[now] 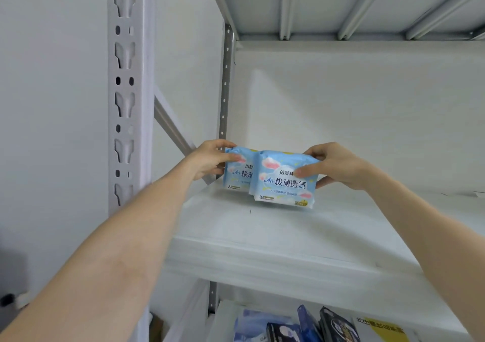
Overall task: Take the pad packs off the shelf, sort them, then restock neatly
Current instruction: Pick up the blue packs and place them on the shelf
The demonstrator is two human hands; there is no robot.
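Observation:
Two light-blue pad packs stand upright on the white shelf, near its back left corner. The front pack overlaps the rear pack on its right side. My left hand grips the rear pack's left edge, thumb on its front. My right hand grips the front pack's right edge, thumb across its face and fingers behind.
A grey perforated upright rises at the left, with a diagonal brace behind it. The ribbed underside of a higher shelf hangs overhead. On the shelf below lie several dark and blue packs and a yellow one.

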